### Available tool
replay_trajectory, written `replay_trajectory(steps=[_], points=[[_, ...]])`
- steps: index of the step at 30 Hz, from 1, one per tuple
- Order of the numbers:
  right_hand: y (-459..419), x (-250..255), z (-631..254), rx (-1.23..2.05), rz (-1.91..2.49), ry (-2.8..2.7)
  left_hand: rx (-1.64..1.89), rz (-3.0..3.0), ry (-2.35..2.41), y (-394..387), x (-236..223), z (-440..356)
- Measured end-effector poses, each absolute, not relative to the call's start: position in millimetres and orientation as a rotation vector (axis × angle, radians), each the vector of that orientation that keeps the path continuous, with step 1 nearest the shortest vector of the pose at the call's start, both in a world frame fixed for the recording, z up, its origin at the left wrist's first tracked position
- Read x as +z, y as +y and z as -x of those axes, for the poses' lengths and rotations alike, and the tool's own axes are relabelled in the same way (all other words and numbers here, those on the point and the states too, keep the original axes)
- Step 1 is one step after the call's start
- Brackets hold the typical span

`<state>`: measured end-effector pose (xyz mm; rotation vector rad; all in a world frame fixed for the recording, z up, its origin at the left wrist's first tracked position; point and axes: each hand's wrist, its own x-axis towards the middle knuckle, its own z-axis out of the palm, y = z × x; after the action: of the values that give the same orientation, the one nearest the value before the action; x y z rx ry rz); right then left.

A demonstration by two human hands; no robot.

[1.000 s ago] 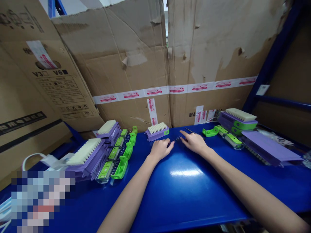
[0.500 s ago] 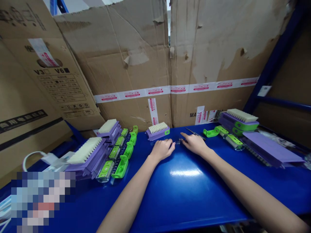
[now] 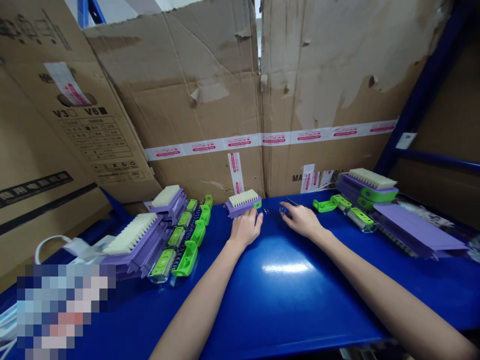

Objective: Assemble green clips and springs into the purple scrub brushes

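My left hand (image 3: 245, 227) is closed near the table's middle, fingers curled toward the thumb. A small shiny coil, seemingly a spring (image 3: 265, 211), shows at its fingertips. Just behind that hand lies a purple block with cream comb-like teeth (image 3: 243, 199) and a green end. My right hand (image 3: 302, 220) is a short way to the right, index finger and thumb bent round another small spring (image 3: 284, 209). Behind the right fingers the dark tip of a thin pointed tool (image 3: 291, 201) shows; the hand hides the rest. A gap separates the hands.
More toothed purple blocks (image 3: 131, 232) stand at left, beside a row of green brackets (image 3: 187, 257), green-topped clear pieces (image 3: 165, 260) and springs. Similar purple units (image 3: 420, 230) and a green bracket (image 3: 325, 205) are at right. Cardboard (image 3: 210, 100) walls the blue table's (image 3: 285, 310) back.
My left hand has moved slightly up and left, up to the front of the purple block. The shiny coils, earlier together between my hands, are now apart, one by each hand.
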<state>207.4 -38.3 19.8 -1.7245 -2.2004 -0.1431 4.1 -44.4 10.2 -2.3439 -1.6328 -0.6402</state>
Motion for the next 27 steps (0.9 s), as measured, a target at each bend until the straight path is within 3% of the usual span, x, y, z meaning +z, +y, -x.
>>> replay_trajectory(steps=[8, 15, 20, 27], points=[[-49, 21, -188, 0.362, 1.132, -2.024, -0.558, 2.437, -1.510, -50, 16, -5], [-46, 16, -183, 0.601, 1.037, -1.960, -0.537, 2.520, -1.256, -50, 11, -8], [-36, 20, -197, 0.485, 1.098, -1.884, -0.622, 2.399, -1.296, -44, 6, -8], [-27, 25, -228, -0.113, 1.658, -1.740, -0.755, 2.325, -1.483, -36, 2, -1]])
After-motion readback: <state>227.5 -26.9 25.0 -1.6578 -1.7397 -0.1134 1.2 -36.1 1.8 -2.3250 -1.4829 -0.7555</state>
